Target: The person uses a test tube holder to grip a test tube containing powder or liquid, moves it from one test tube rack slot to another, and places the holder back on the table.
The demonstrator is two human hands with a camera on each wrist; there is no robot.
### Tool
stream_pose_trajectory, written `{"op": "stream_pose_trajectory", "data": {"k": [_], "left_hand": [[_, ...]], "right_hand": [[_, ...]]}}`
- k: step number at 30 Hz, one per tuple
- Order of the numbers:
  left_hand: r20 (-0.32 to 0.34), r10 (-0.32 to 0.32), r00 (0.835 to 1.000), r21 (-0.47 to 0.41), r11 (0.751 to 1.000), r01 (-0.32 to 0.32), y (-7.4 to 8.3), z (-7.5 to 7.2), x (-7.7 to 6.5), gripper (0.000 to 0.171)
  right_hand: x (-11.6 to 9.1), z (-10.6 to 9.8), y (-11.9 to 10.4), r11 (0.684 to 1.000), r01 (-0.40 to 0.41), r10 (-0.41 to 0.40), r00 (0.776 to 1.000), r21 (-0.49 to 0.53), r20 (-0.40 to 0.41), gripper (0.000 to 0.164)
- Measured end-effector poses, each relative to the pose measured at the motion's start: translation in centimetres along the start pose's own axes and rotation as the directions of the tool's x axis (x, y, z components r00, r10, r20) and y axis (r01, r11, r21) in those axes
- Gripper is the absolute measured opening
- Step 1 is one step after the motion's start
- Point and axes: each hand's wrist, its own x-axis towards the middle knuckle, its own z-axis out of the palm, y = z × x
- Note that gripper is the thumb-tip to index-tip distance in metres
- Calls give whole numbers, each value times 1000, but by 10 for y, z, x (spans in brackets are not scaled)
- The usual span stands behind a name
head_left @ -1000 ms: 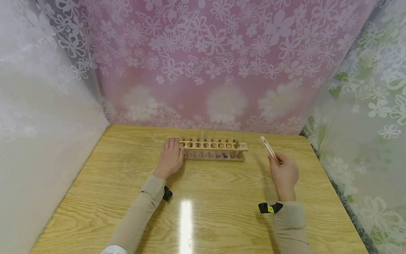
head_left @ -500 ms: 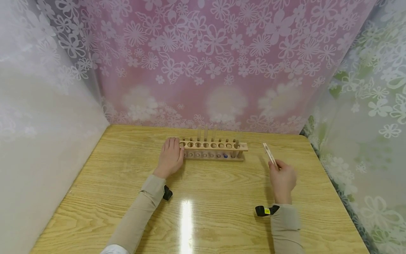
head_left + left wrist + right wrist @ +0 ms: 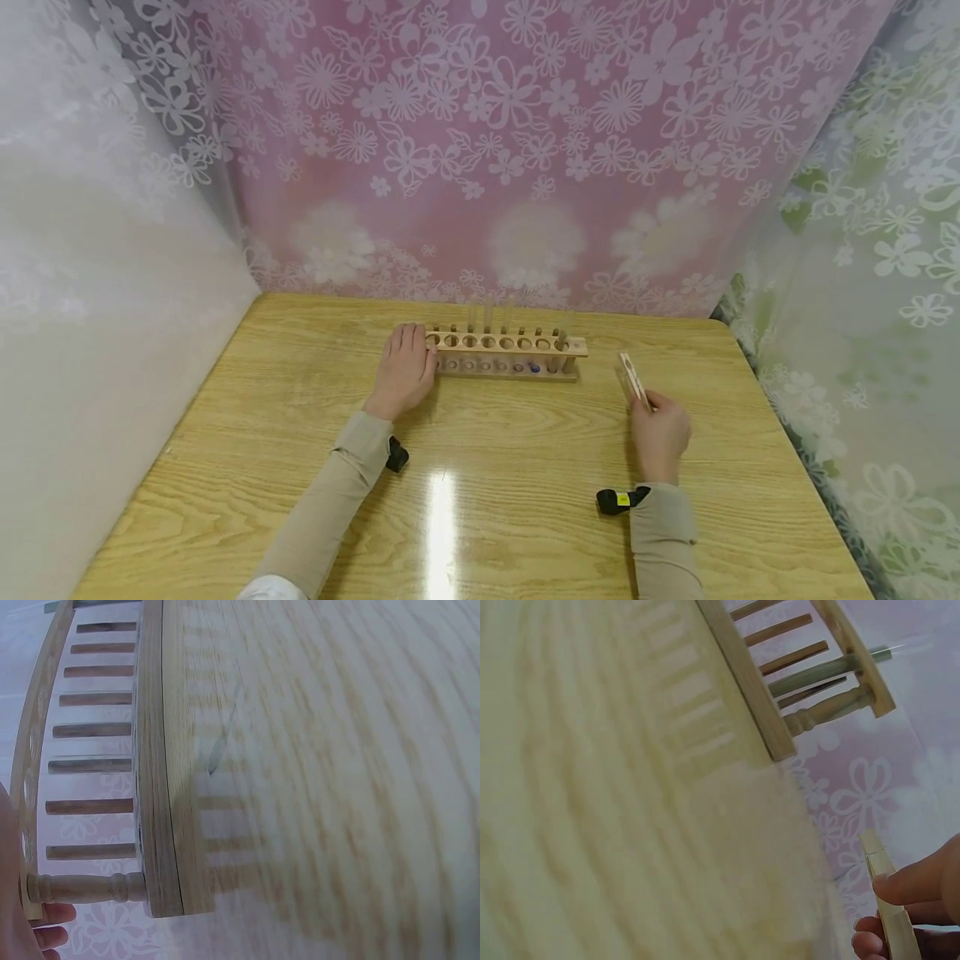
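A wooden test tube rack (image 3: 498, 351) stands toward the back of the table. My left hand (image 3: 405, 375) grips its left end, the fingers laid over the top bar; in the left wrist view the fingertips (image 3: 56, 935) show curled past that bar. Several clear test tubes (image 3: 488, 315) rise from the rack's middle holes. One tube with cloudy contents (image 3: 810, 675) is in the rack's right end. Something blue (image 3: 535, 367) shows low in the rack. To the right of the rack, my right hand (image 3: 660, 435) pinches a wooden test tube clamp (image 3: 633, 380) between thumb and fingers, apart from the rack.
The wood-grain table (image 3: 510, 483) reaches out before and beside the rack. A pink flowered curtain (image 3: 480, 167) hangs behind its back edge, with pale sheets at both sides. Upright pegs (image 3: 91, 765) line the rack's rear side.
My right hand has drawn back toward me and a little to the left with the test tube clamp. The left hand and the rack stay in place.
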Motion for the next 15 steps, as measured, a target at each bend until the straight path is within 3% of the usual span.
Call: {"op": "stream_pose_trajectory", "data": {"k": [15], "left_hand": [[-6,7,1000,-2,1000,-7,0,-2,0,50]], "right_hand": [[-5,12,24,999,-8,9,1000,51,-29,19]]}}
